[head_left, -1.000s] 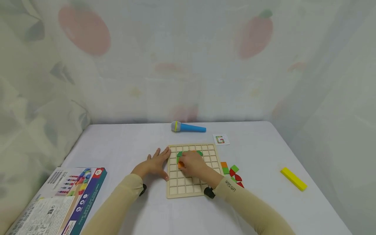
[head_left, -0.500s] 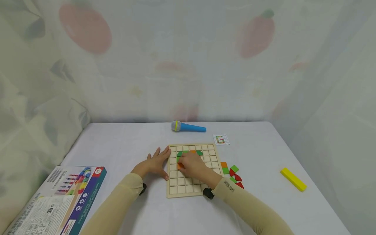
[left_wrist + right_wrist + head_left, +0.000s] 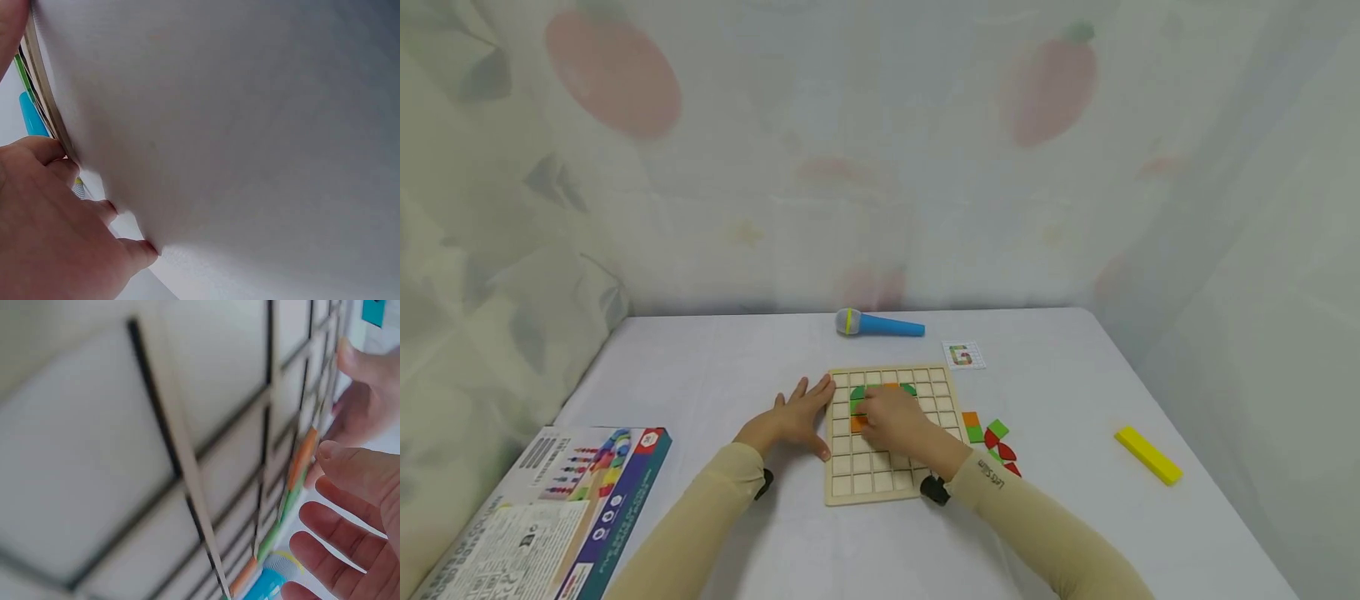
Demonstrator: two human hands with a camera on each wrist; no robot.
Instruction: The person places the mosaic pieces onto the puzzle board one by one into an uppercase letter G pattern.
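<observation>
A wooden grid board (image 3: 880, 482) lies on the white table. Green tiles (image 3: 857, 393) and orange tiles (image 3: 891, 386) sit in its upper cells. My right hand (image 3: 872, 417) lies over the board, its straight fingers touching an orange tile (image 3: 858, 424) in the left column; that orange tile (image 3: 304, 455) lies in its cell just off the fingers (image 3: 340, 509) in the right wrist view. My left hand (image 3: 801, 417) rests flat on the table, fingers straight against the board's left edge (image 3: 44, 81).
Loose green, orange and red tiles (image 3: 992, 437) lie right of the board. A pattern card (image 3: 964, 355) and a blue toy microphone (image 3: 880, 324) sit behind it. A yellow block (image 3: 1148, 455) is far right, a game box (image 3: 550, 508) at the front left.
My right hand has slid slightly toward me, uncovering an orange tile in the pattern's top row. The left hand and board have stayed put.
</observation>
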